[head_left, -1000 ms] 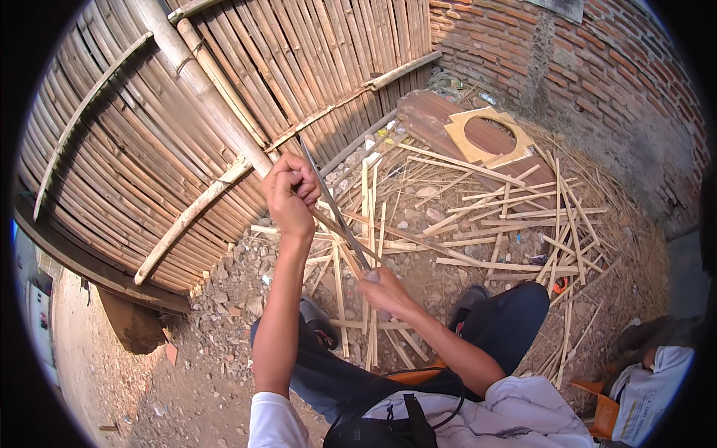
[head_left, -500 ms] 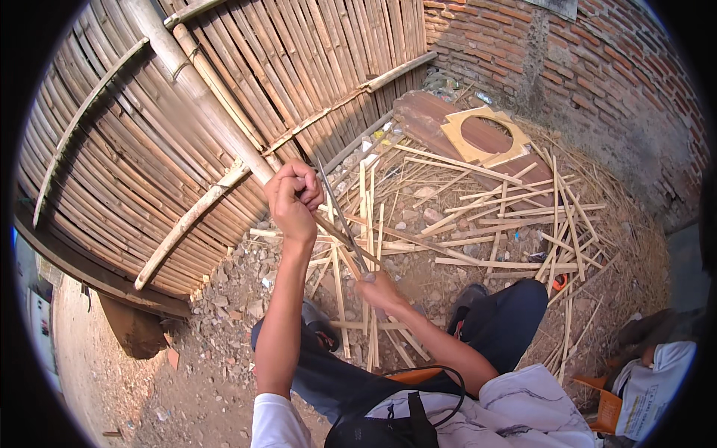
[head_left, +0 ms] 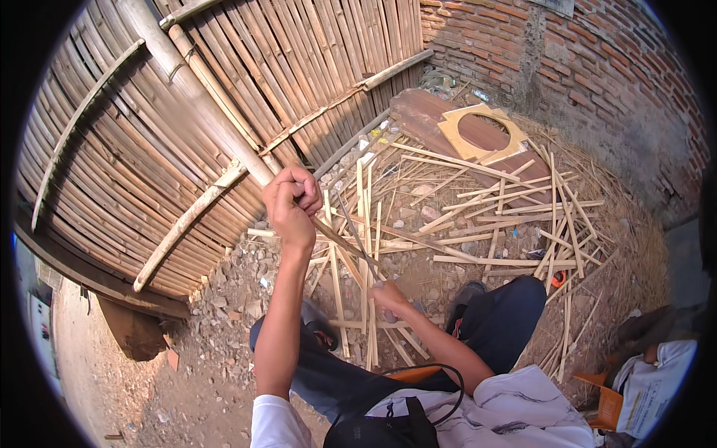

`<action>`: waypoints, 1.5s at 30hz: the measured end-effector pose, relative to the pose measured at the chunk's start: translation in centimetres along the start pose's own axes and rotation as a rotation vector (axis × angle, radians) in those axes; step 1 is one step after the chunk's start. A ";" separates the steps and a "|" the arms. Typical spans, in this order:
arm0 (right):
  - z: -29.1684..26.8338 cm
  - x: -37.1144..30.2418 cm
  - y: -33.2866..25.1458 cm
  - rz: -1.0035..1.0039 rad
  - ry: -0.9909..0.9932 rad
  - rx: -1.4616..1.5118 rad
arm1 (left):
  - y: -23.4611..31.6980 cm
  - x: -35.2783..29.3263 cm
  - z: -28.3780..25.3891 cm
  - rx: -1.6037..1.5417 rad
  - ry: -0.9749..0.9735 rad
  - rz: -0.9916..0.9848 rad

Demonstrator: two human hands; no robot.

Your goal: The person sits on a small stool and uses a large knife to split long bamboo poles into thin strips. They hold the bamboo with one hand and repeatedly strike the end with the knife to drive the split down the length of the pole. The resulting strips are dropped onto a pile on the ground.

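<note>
My left hand (head_left: 293, 205) is closed around a bamboo strip (head_left: 334, 236), which slants down to the right from my fist. Lower and to the right, my right hand (head_left: 390, 297) grips the handle of a long, thin-bladed knife (head_left: 357, 237). Its blade points up and to the left, close beside the strip. Whether the blade touches the strip I cannot tell. Beneath both hands, several pale split bamboo strips (head_left: 365, 190) lie crossed on the stony ground.
A bamboo-slat wall (head_left: 224, 112) stands on the left, with a brick wall (head_left: 582, 67) at the back right. A yellowish board with a round hole (head_left: 448, 131) lies on a brown wooden panel (head_left: 418, 116). More strips (head_left: 515, 218) are scattered right. A printed sack (head_left: 657, 388) sits lower right.
My right hand has shifted slightly right and down with the knife, and the blade tip sits lower and further right. My left hand has stayed almost in place.
</note>
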State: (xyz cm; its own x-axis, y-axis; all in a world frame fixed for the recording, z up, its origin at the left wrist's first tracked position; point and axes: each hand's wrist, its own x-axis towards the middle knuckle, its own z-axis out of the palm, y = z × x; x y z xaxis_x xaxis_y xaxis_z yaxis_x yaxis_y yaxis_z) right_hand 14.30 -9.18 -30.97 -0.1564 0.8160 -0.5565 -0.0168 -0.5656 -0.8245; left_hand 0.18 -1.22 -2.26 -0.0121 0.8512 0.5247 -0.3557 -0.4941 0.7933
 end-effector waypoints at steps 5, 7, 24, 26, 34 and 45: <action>-4.2 3.3 5.1 0.137 -0.077 0.079 | 0.2 -0.9 0.3 -0.007 -0.013 0.010; -3.1 3.5 3.3 -0.023 -0.022 -0.038 | 0.3 -0.6 1.3 -0.029 -0.023 0.002; -6.2 4.9 12.8 0.088 0.003 0.006 | 0.3 -0.9 1.3 0.004 -0.025 0.000; -4.2 3.7 8.8 -0.018 -0.025 -0.005 | 0.3 -0.7 1.5 0.022 -0.005 -0.001; -3.9 2.4 11.5 -0.132 -0.148 0.087 | 0.2 -0.4 2.4 -0.018 -0.068 -0.071; -9.2 5.4 15.9 0.162 0.142 0.207 | 3.1 -1.1 -1.4 -0.174 -0.180 -0.040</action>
State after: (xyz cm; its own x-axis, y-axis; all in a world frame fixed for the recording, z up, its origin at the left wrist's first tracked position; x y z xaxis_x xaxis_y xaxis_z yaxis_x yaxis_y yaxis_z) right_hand 22.24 -12.69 -48.00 -0.0345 0.7133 -0.7000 -0.2064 -0.6904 -0.6933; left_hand -2.25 -3.43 -0.77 0.1665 0.8166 0.5527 -0.5081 -0.4093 0.7578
